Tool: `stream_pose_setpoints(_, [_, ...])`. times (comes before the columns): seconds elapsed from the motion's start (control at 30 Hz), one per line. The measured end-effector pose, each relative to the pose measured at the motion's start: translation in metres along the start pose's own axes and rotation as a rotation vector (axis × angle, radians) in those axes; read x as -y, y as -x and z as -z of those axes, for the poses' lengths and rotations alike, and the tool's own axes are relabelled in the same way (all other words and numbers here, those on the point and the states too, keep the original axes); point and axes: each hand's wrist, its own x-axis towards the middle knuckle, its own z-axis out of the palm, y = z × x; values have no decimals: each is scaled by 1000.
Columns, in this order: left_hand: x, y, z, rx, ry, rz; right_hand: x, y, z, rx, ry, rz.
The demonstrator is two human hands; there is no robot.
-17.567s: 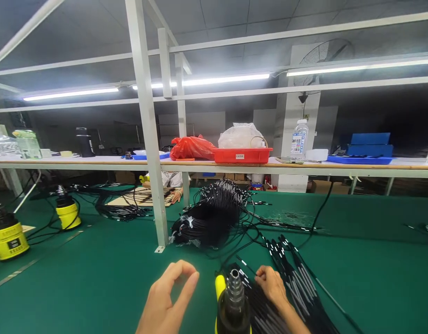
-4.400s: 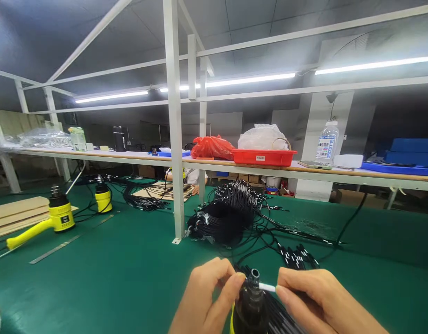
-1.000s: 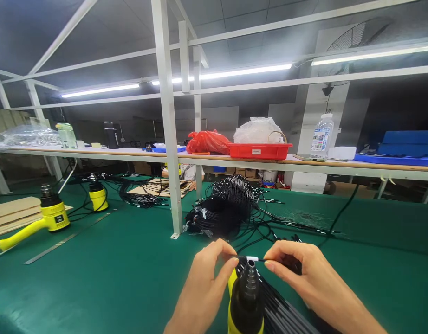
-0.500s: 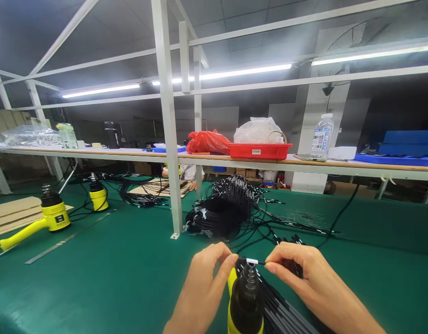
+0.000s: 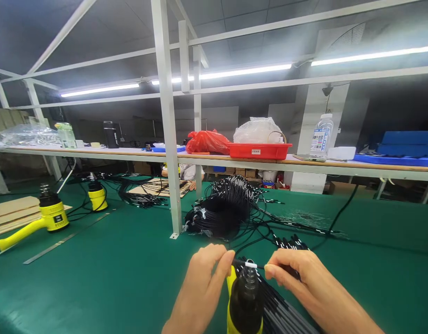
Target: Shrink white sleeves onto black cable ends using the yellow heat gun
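Between my hands a thin black cable (image 5: 239, 262) with a white sleeve (image 5: 250, 265) is stretched level, right at the nozzle tip of an upright yellow and black heat gun (image 5: 247, 297). My left hand (image 5: 209, 278) pinches the cable's left part between thumb and fingertips. On the other side, my right hand (image 5: 301, 276) is closed on it, thumb against the bent forefinger. A bundle of black cables (image 5: 287, 313) lies beside the heat gun, passing partly behind my right hand and forearm.
A large coil of black cables (image 5: 217, 215) lies beyond my hands, beside a white post (image 5: 170, 139). Two more heat guns (image 5: 54, 213) and a metal ruler (image 5: 61, 241) are at left. A shelf (image 5: 207, 160) carries a red tray (image 5: 259, 151) and a bottle (image 5: 321, 137). Another person's arm (image 5: 189, 172) shows behind.
The cable and its white sleeve have dropped slightly, closer to the nozzle tip. Both hands keep their pinch and have shifted only a little.
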Motion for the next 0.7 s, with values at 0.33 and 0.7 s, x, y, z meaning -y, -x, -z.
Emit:
stream_pose_setpoints(0.33, [-5, -1, 2, -64, 90, -9, -11, -8, -4, -156, -21, 15])
stream_pose_setpoints(0.7, [29, -3, 13, -163, 22, 120, -155, -43, -47, -244, 388, -499])
